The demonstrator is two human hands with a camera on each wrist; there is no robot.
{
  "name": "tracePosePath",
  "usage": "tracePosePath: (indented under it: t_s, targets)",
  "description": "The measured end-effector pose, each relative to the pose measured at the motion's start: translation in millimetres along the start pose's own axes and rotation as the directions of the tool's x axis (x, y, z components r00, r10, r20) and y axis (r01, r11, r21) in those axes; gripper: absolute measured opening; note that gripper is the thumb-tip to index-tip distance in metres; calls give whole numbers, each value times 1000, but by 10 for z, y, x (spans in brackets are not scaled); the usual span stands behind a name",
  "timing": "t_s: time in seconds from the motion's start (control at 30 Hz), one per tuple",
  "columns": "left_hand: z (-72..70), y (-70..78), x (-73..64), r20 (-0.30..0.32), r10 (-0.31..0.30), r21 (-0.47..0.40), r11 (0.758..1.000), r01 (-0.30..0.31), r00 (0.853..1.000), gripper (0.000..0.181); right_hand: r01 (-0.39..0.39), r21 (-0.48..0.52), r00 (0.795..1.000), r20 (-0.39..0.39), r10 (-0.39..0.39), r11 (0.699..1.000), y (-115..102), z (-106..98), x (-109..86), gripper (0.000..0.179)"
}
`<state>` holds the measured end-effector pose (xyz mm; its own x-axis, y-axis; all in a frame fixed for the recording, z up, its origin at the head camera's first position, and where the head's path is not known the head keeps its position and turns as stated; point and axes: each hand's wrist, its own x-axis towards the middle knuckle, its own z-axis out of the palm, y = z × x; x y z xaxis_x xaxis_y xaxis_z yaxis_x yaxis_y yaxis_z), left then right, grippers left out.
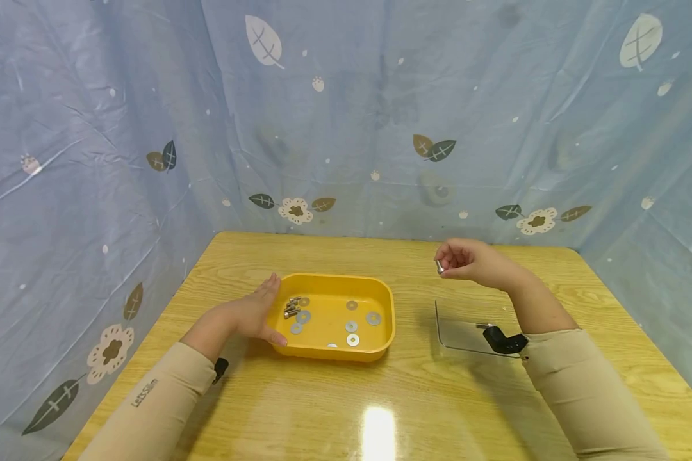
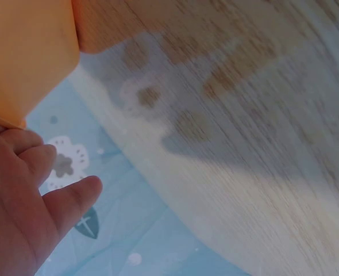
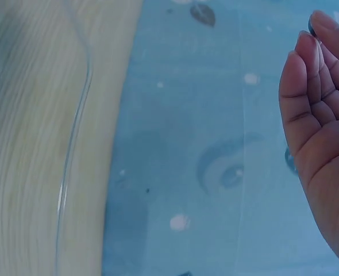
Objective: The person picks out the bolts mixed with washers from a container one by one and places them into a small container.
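A yellow plastic tray stands on the table with several metal bolts at its left end and several flat washers scattered over its floor. My left hand rests against its left side, fingers extended, with the thumb at the near left corner. In the left wrist view, that hand touches the tray's edge. My right hand pinches a small silver bolt between thumb and fingers above the table. Below it is a clear tray with another bolt in it, partly behind the wrist camera.
The wooden table carries both trays, the yellow one left of the clear one. A blue patterned curtain hangs along the back and both sides. Black wrist cameras sit under the beige sleeves.
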<state>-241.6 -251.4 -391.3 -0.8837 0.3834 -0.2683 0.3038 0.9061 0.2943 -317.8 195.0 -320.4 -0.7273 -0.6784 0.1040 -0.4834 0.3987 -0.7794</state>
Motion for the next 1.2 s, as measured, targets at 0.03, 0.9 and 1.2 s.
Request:
tracePosePath:
  t_s: [0.03, 0.9, 1.2]
  targets:
    - [0, 3, -1, 0, 0, -1, 1000, 0, 1000, 133, -9, 8, 1000, -7, 9, 1000, 26, -19, -28, 18]
    - [-6, 3, 17, 5, -16, -19, 1000, 16, 1000, 134, -217, 56, 971, 116, 209, 975, 559, -101, -358, 19]
    - [1, 7, 3, 8, -10, -7, 1000, 11, 1000, 133, -254, 105, 951, 209, 228, 962, 664, -56, -377, 26]
